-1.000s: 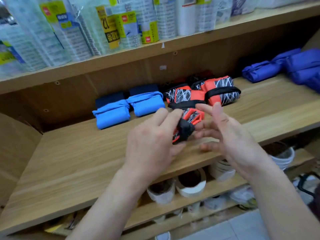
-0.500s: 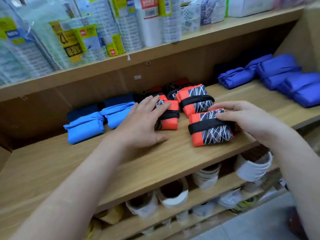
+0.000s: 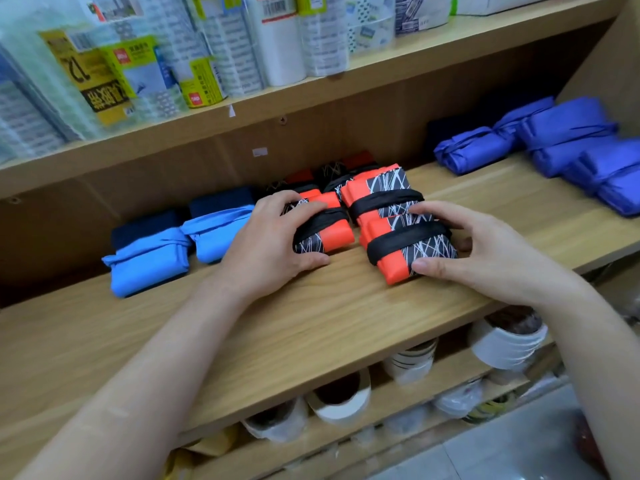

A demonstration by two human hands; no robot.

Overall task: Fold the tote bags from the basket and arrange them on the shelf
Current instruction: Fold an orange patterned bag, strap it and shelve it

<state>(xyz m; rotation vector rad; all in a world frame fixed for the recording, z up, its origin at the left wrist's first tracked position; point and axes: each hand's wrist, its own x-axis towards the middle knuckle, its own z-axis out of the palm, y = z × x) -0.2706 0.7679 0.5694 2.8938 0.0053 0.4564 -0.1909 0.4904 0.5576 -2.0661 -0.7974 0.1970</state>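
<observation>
— Where is the front tote bag (image 3: 394, 268)?
— Folded, orange and black, bound with its strap, lying on the wooden shelf (image 3: 311, 323) near the front edge. The right hand (image 3: 485, 251) grips it, fingers (image 3: 433, 209) curled over the top and thumb at the near corner.
— And the left hand (image 3: 266, 244)?
— Its fingers (image 3: 304, 207) curl over the left tote bag (image 3: 336, 233), just beside the first. A third tote bag (image 3: 381, 188) lies close behind.
— Around them?
— Light blue bags (image 3: 149, 261) to the left, purple-blue bags (image 3: 571, 147) well apart on the right, tape rolls (image 3: 343, 400) on the shelf below.
</observation>
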